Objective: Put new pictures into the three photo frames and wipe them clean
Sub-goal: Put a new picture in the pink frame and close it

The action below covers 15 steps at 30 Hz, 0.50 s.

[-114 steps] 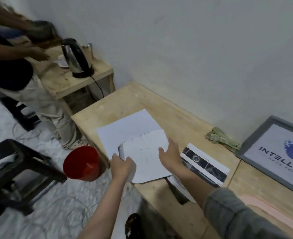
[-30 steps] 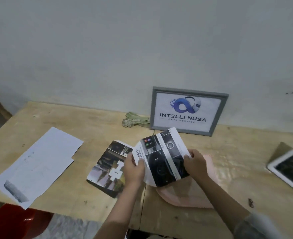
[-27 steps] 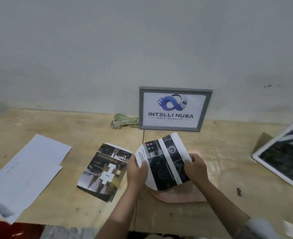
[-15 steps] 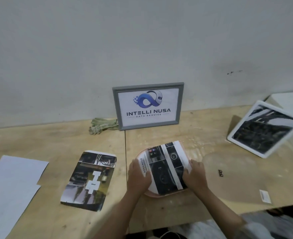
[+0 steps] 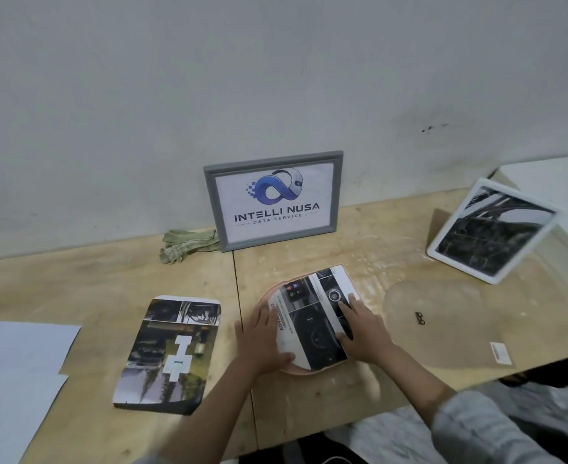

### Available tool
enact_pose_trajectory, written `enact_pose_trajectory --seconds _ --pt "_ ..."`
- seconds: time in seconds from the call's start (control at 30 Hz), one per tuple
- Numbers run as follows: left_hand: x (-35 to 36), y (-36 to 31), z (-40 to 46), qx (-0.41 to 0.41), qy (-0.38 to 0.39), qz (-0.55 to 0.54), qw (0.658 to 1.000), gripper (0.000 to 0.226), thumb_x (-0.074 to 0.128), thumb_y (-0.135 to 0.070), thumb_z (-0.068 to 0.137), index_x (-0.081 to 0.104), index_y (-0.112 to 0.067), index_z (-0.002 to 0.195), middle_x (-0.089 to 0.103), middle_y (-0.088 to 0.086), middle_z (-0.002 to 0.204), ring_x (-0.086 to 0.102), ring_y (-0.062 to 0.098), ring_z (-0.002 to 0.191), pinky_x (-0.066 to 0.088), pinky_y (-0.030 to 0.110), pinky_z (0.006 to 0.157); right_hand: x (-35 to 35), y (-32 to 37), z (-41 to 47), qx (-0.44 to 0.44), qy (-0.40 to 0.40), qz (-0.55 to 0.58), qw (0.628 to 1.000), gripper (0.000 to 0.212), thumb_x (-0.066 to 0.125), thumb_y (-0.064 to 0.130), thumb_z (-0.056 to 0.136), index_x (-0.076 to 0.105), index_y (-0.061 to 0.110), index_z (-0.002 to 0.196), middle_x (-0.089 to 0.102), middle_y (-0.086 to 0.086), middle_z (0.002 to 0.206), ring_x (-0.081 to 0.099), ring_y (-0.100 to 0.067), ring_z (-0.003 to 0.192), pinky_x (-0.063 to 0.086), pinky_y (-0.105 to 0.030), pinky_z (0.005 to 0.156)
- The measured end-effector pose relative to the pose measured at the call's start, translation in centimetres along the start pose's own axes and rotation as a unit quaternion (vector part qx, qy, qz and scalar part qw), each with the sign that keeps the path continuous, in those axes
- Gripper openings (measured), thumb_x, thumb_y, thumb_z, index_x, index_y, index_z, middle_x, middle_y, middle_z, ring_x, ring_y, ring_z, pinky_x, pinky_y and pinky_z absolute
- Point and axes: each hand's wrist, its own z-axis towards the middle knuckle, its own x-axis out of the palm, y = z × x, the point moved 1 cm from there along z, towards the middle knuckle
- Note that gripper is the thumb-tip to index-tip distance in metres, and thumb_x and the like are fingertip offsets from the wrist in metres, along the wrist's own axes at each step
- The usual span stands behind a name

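Observation:
A printed picture [image 5: 312,321] with dark car photos lies on a pink rounded frame [image 5: 301,371] flat on the wooden table. My left hand [image 5: 262,339] presses its left edge with spread fingers. My right hand [image 5: 363,329] lies flat on its right side. A grey frame [image 5: 274,199] with a logo print leans on the wall behind. A white frame [image 5: 490,231] with a dark photo stands propped at the right. Another dark printed picture [image 5: 170,353] lies to the left.
White paper sheets [image 5: 15,380] lie at the far left. A folded green cloth [image 5: 189,244] sits by the wall next to the grey frame. A clear rounded pane [image 5: 443,316] with a small dark clip and a label lies right of the pink frame.
I lowered the printed picture from the air onto the pink frame and both hands now lie flat on it. The view swung right, bringing the white frame and clear pane into sight.

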Motion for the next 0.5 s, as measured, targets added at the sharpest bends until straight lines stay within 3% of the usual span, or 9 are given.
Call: enact_pose_trajectory --seconds 0.13,0.37,0.5 --pt "0.0 0.1 0.1 0.011 0.005 -0.002 1.000 0.108 0.058 -0.060 0.080 -0.011 -0.017 0.152 -0.018 0.007 0.159 -0.016 0.025 0.147 -0.007 0.058 0.113 0.0 0.1 -0.4 0.014 -0.017 0.015 1.000 0.074 0.054 0.044 0.087 0.019 0.022 0.149 0.010 -0.007 0.157 0.022 -0.026 0.142 0.031 -0.049 0.108" --pt "0.1 0.3 -0.3 0.017 -0.020 -0.044 0.999 0.096 0.056 -0.051 0.084 -0.006 -0.024 0.153 -0.020 0.006 0.159 -0.015 0.026 0.147 -0.004 0.059 0.113 -0.1 0.5 -0.7 0.014 -0.041 0.063 0.997 0.071 0.057 0.037 0.086 0.025 0.020 0.148 0.017 -0.011 0.156 0.020 -0.027 0.143 0.031 -0.047 0.109" --pt "0.4 -0.9 -1.1 0.002 -0.065 -0.096 0.993 0.084 0.052 -0.048 0.088 0.004 -0.025 0.153 -0.011 0.004 0.161 -0.011 0.028 0.148 -0.002 0.057 0.116 0.0 0.7 -1.1 -0.013 -0.085 0.099 0.991 0.058 0.059 0.030 0.083 0.040 0.019 0.138 0.039 -0.009 0.142 0.044 -0.031 0.126 0.044 -0.045 0.095"
